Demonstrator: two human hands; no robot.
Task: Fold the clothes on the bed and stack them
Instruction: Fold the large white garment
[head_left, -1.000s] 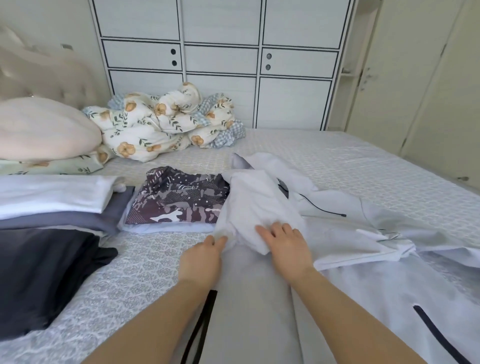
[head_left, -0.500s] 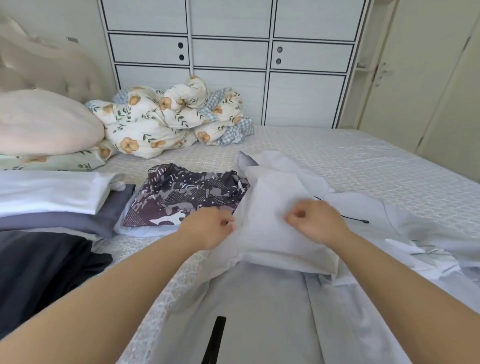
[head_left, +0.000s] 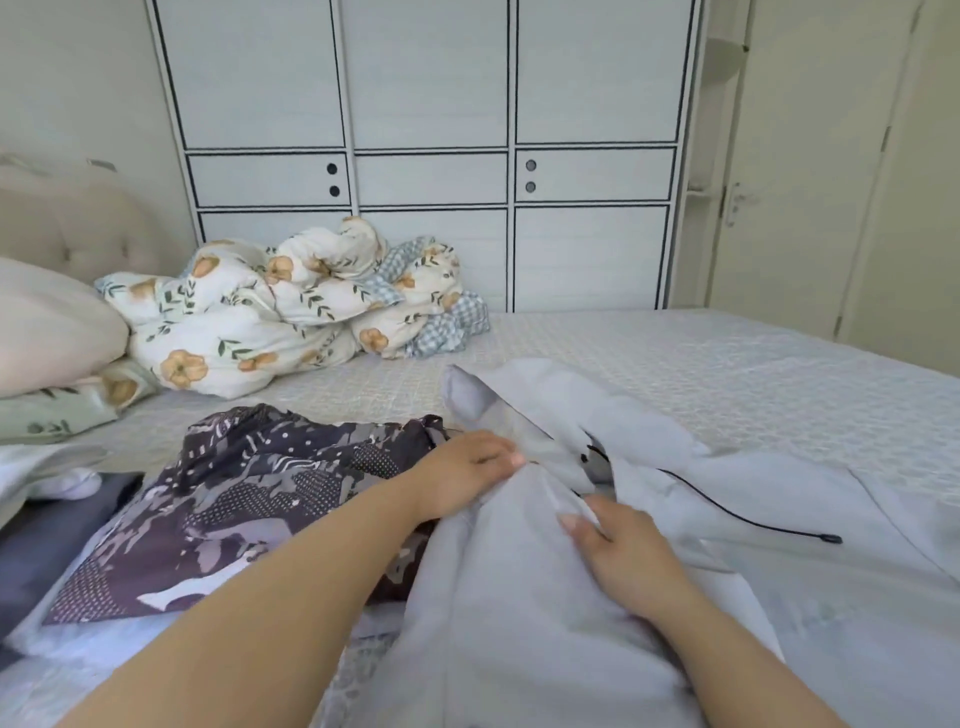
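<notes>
A light grey hooded jacket (head_left: 753, 519) with a black drawstring (head_left: 727, 512) lies spread over the bed in front of me. My left hand (head_left: 462, 470) grips a raised fold of its fabric near the hood. My right hand (head_left: 618, 551) pinches the same fold just to the right, fingers closed on the cloth. A folded dark patterned garment (head_left: 249, 499) lies to the left, partly under my left forearm. Further left, the edge of a stack of folded clothes (head_left: 47, 499) shows, white over grey.
A crumpled floral duvet (head_left: 291, 306) is bunched at the far side of the bed (head_left: 727, 374). A beige pillow (head_left: 47, 327) lies at the left by the headboard. White wardrobe doors (head_left: 426, 156) stand behind; a door (head_left: 795, 182) is at the right.
Both hands have moved away from me with the jacket's fold, from pressing flat on it to gripping it near the hood. The view has shifted forward and closer.
</notes>
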